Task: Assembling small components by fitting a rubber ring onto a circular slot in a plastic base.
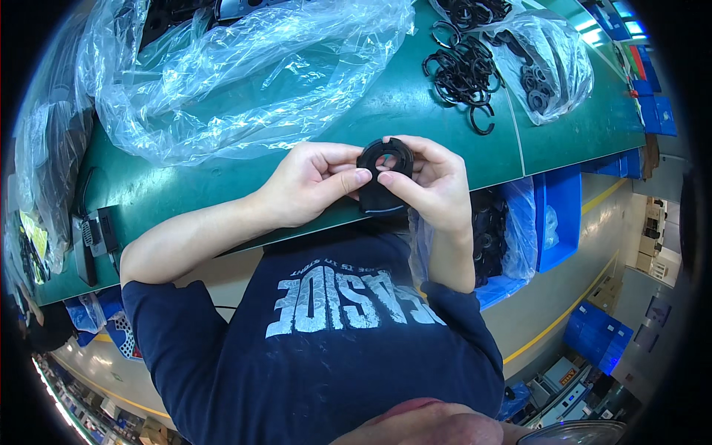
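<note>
Near the table's front edge, both hands hold up a black plastic part [383, 200] with a round opening at its top and a solid lower body. My left hand [311, 182] pinches its left side, thumb on the front face. From the other side my right hand [437, 182] grips it, thumb against the rim of the opening and fingers curled behind. The fingers behind the part are partly hidden. Farther back to the right lies a tangled pile of black open rings [467, 70], next to a clear bag [575, 70] with black round parts inside.
A large crumpled clear plastic bag [245, 96] spreads over the left and middle of the green table [200, 182]. At the left stands a small black device [100, 236]. Below the right front edge are a blue bin [558, 222] and a lined box of black parts [488, 241].
</note>
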`<state>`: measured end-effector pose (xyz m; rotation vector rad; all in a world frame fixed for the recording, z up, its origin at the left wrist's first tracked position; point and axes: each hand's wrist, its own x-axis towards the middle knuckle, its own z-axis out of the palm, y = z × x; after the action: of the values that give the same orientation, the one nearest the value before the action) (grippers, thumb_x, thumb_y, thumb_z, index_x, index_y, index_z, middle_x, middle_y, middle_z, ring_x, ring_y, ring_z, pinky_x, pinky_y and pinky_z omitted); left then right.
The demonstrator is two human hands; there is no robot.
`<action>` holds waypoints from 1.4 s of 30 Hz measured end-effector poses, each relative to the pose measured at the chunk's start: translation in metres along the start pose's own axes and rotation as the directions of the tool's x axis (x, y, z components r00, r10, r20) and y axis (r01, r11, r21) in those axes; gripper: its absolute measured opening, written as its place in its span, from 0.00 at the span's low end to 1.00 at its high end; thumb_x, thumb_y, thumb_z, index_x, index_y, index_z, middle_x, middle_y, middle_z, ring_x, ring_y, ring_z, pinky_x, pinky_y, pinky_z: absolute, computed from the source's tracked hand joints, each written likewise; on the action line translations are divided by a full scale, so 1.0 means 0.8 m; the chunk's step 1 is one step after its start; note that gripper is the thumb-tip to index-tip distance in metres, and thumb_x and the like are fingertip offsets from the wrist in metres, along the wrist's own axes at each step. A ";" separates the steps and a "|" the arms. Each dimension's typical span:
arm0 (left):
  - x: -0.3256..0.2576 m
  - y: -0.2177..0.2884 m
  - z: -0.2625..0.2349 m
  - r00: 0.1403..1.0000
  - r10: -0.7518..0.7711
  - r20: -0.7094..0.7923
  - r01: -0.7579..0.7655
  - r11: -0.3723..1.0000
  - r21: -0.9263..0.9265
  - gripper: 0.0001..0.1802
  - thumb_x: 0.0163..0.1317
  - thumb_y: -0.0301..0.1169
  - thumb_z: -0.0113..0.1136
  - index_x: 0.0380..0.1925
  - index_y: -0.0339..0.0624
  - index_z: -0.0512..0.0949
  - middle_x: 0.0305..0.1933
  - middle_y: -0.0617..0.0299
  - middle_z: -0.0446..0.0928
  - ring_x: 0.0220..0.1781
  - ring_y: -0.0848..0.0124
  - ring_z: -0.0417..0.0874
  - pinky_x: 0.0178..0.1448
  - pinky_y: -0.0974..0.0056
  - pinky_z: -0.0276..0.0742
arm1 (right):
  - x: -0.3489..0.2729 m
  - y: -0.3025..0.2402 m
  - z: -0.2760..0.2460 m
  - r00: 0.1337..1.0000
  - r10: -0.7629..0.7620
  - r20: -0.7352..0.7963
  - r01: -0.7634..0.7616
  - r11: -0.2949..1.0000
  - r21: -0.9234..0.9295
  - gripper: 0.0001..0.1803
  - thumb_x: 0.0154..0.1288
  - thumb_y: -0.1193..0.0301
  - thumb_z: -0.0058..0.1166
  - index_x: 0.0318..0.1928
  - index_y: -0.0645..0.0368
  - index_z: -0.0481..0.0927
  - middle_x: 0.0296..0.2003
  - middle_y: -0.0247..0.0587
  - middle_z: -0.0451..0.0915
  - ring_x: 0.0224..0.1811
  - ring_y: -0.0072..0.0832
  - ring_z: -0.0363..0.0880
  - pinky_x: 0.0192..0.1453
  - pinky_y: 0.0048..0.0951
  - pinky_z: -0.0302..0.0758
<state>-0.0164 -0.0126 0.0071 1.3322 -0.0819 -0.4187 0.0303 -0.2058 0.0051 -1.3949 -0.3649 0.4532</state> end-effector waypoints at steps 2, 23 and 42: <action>0.000 -0.002 0.000 1.000 -0.022 -0.004 0.022 0.999 -0.043 0.15 0.65 0.29 0.53 0.48 0.31 0.75 0.32 0.67 0.77 0.33 0.84 0.74 0.39 0.75 0.74 | 0.000 -0.002 0.001 0.999 0.014 -0.032 -0.013 1.000 0.021 0.20 0.50 0.82 0.64 0.46 0.68 0.76 0.38 0.41 0.80 0.38 0.21 0.79 0.40 0.19 0.77; 0.003 -0.002 -0.002 1.000 0.007 -0.021 -0.009 0.994 -0.113 0.16 0.64 0.27 0.53 0.50 0.31 0.73 0.39 0.63 0.78 0.39 0.81 0.77 0.43 0.75 0.76 | -0.002 0.004 0.013 0.990 -0.050 -0.130 0.044 0.998 -0.049 0.17 0.55 0.79 0.61 0.46 0.69 0.76 0.35 0.41 0.81 0.33 0.17 0.79 0.36 0.15 0.75; -0.012 0.015 0.013 0.971 0.183 0.150 -0.231 0.878 0.420 0.10 0.61 0.26 0.54 0.40 0.32 0.79 0.29 0.53 0.82 0.30 0.73 0.83 0.36 0.71 0.77 | -0.072 0.005 -0.017 0.999 -0.045 0.014 0.045 0.999 0.026 0.17 0.56 0.85 0.54 0.48 0.71 0.76 0.39 0.43 0.80 0.39 0.22 0.78 0.43 0.19 0.74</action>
<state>-0.0254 -0.0167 0.0226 1.7220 -0.4265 -0.2959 -0.0130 -0.2464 0.0002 -1.3569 -0.4001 0.4296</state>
